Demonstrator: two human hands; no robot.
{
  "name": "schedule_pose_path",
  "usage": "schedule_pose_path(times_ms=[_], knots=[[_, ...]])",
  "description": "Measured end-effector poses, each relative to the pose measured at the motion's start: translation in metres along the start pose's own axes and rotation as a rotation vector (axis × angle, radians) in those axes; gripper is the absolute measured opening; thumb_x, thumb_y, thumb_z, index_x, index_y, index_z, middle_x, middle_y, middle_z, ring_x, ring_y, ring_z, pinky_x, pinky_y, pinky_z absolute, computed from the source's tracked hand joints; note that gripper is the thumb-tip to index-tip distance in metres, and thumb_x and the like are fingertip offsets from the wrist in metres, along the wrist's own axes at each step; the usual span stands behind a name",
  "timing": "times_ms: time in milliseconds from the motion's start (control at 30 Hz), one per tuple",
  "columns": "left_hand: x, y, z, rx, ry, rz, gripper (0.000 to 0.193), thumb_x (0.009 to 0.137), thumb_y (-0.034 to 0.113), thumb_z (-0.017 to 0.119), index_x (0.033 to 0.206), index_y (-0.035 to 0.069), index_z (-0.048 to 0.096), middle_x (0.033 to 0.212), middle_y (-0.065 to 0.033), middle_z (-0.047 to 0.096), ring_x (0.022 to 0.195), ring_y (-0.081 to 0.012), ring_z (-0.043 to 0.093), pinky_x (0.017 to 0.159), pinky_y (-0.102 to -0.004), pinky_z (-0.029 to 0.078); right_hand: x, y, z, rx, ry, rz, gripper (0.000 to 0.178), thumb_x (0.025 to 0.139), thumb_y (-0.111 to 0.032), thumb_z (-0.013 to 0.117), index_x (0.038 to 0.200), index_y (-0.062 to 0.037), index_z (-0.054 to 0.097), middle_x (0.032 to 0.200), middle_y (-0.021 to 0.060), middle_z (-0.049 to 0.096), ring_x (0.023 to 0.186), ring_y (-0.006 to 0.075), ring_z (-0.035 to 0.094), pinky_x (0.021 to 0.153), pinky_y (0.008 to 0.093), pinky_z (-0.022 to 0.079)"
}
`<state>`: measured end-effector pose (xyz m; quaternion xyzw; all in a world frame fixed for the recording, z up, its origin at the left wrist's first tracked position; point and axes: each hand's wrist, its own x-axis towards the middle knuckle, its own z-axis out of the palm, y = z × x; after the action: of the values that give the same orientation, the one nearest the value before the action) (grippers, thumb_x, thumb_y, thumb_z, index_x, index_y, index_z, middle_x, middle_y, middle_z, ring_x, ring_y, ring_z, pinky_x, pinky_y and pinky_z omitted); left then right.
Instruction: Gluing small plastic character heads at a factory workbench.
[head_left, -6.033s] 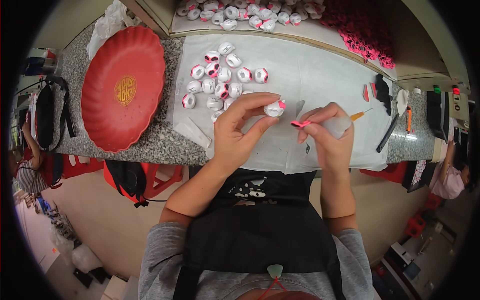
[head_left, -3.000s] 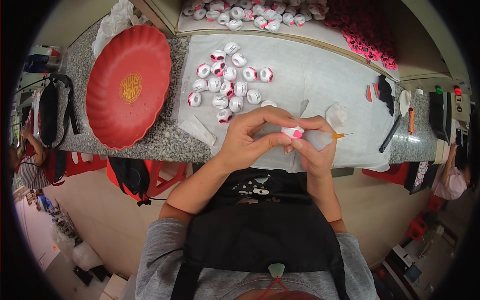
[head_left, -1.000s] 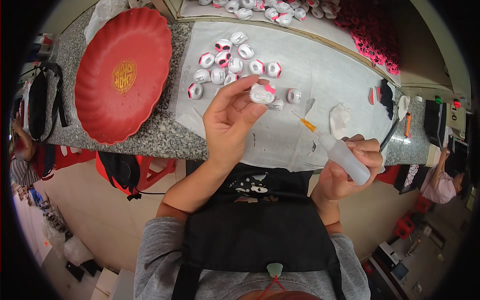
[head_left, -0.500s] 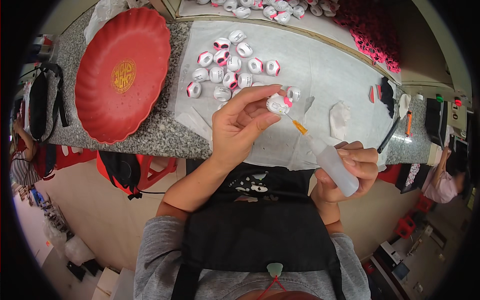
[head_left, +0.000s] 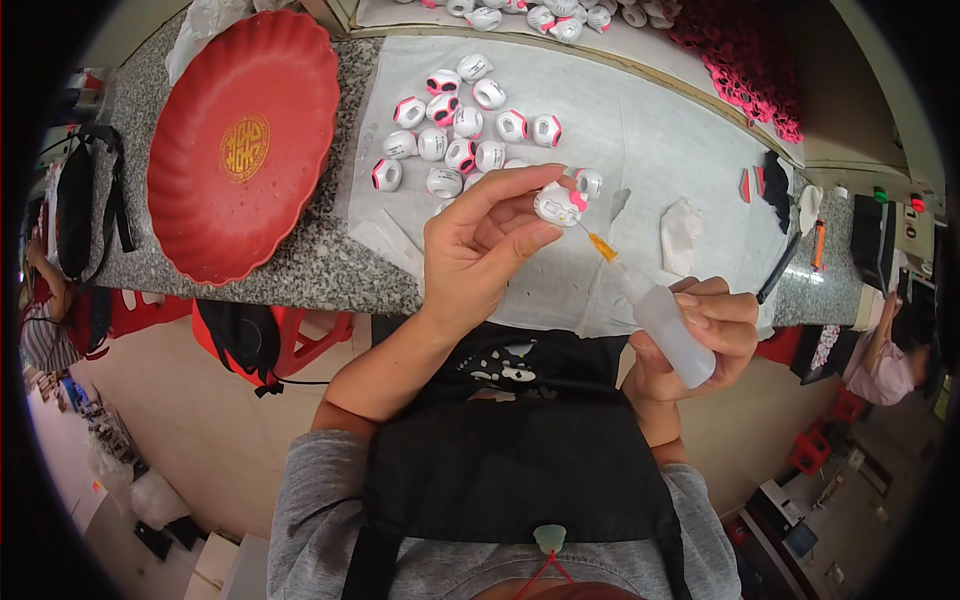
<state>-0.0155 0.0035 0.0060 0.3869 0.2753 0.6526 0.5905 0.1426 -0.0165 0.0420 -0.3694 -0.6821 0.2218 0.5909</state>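
Between thumb and fingers, my left hand (head_left: 480, 235) pinches a small white cat-shaped figurine head (head_left: 558, 204) with a pink bow. A translucent squeeze bottle (head_left: 672, 335) with an orange needle tip (head_left: 601, 247) is wrapped in the fingers of my right hand (head_left: 715, 335). The thin needle points up and left, its end at or very near the lower right of the head; contact is too fine to tell. Beyond my left hand, several similar white-and-pink heads (head_left: 467, 122) lie on a white paper sheet (head_left: 570, 290).
A large red scalloped tray (head_left: 285, 150) stands on the granite counter (head_left: 355, 120) at the left. Crumpled white tissue (head_left: 681, 237) lies right of the bottle. More white heads and a pink pile (head_left: 740, 80) fill a raised ledge behind. An orange tool (head_left: 819, 245) rests far right.
The needle tip and the bottle have shifted very slightly. Both hands keep their grips, and the figurine head stays in nearly the same place.
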Motion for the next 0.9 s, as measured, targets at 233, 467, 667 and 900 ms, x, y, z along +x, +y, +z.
schedule_pose_path(times_ms=[233,467,667,900], knots=[[0.0017,-0.0009,0.0015,-0.005,-0.004,-0.019,0.035,0.07,-0.008,0.053,0.104,-0.005,0.044,0.101,-0.0124,0.048,0.091,-0.0171,0.049,0.077,-0.0253,0.042,0.0014,0.0006,-0.0013,0.027,0.017,-0.032,0.039,0.054,-0.013,0.073,0.079,-0.0069,0.043,0.076,0.0049,0.042,0.057,0.0128,0.043,0.049,0.023,0.04],[0.0004,0.0005,0.002,0.071,0.019,-0.049,0.036,0.07,-0.002,0.054,0.104,-0.005,0.043,0.097,-0.0155,0.051,0.09,-0.019,0.049,0.079,-0.0287,0.038,0.0023,0.0008,0.0012,0.001,0.012,-0.006,0.039,0.054,-0.012,0.072,0.079,-0.0075,0.043,0.075,0.0044,0.042,0.057,0.0123,0.043,0.05,0.023,0.039],[-0.001,-0.0012,0.0001,0.065,0.05,-0.025,0.036,0.07,-0.002,0.055,0.104,-0.004,0.043,0.098,-0.0156,0.05,0.089,-0.0184,0.049,0.079,-0.0274,0.038,-0.0003,0.0016,0.0002,-0.021,0.006,0.012,0.039,0.054,-0.011,0.072,0.079,-0.0079,0.043,0.074,0.0043,0.043,0.058,0.0125,0.044,0.051,0.0236,0.04],[0.0015,-0.0029,0.0023,0.126,0.026,0.046,0.035,0.068,-0.005,0.055,0.102,-0.004,0.045,0.099,-0.0155,0.048,0.091,-0.0184,0.048,0.079,-0.0277,0.038,0.0013,-0.0015,0.0009,-0.003,0.005,0.031,0.038,0.054,-0.013,0.073,0.079,-0.0076,0.044,0.074,0.0042,0.043,0.058,0.0124,0.044,0.052,0.0237,0.04]])
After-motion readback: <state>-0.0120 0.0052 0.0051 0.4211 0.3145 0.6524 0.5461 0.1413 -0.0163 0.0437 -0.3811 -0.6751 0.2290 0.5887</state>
